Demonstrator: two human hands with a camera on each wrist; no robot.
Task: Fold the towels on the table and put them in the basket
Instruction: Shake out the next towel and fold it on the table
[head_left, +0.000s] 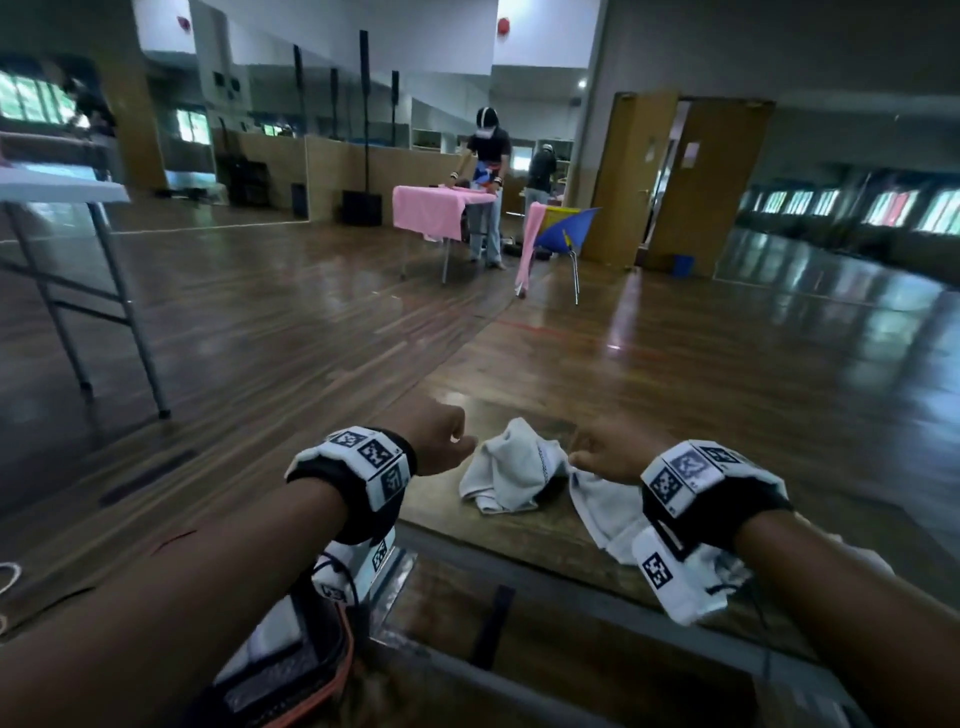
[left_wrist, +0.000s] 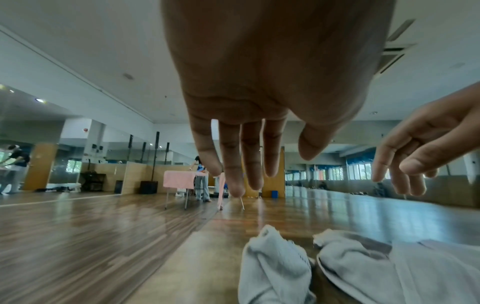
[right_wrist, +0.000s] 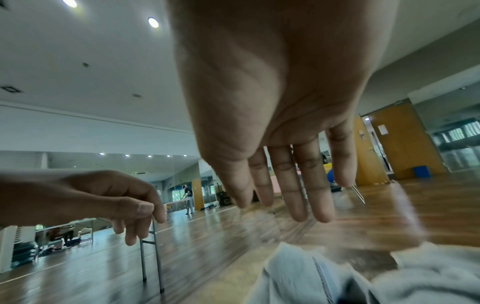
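- Basket (head_left: 291, 670): nearest item, low at the near left under the left forearm; dark mesh walls, orange rim, something pale inside. Only partly in view.
- Bench (head_left: 519, 540): wooden top with a metal near edge, carrying the towels.
- Right hand (head_left: 608, 452): over the bench, just above and right of the crumpled towel; fingers loose and spread, pointing down, nothing gripped in the right wrist view (right_wrist: 280, 127).
- Left hand (head_left: 441, 439): over the bench's left edge, just left of the crumpled towel; fingers relaxed and hanging down, holding nothing in the left wrist view (left_wrist: 249, 107).
- Crumpled towel (head_left: 511, 467): white, bunched in a loose heap between the two hands, lying on the bench; a woven stripe runs along one edge. Neither hand plainly touches it.
- Second towel (head_left: 605, 506): white, rumpled, lying on the bench right of the first and passing beneath the right wrist.
- Wrist bands (head_left: 371, 462): black straps with white blocks carrying black-and-white square marker codes; no readable lettering.
- Far floor: a pink-draped table (head_left: 431, 205) with a person (head_left: 488, 171) standing at it.
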